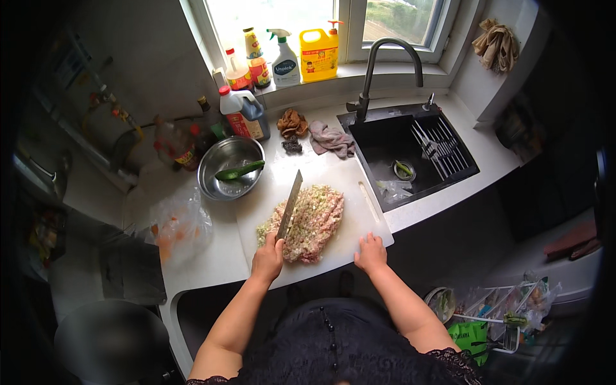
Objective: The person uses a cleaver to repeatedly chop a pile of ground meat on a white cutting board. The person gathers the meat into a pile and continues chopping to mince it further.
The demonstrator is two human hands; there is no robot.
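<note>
My left hand (267,259) is closed around the handle of a cleaver (290,206), its blade pointing away from me and over the minced meat. The pale pink mince (319,221), flecked with green bits, lies in a broad mound on a white cutting board (355,192). At the board's near right corner rests my right hand (371,254), fingers slightly apart on the surface and holding nothing. Behind the board on the left, a steel bowl (206,167) contains a green cucumber (240,171).
A black sink (378,142) with a tall faucet (368,70) adjoins the board's right. Crumpled cloths (331,140) lie behind it. A plastic bag (181,221) with orange pieces sits left. Bottles, including a large dark jug (247,114), line the back; a rack (500,308) stands lower right.
</note>
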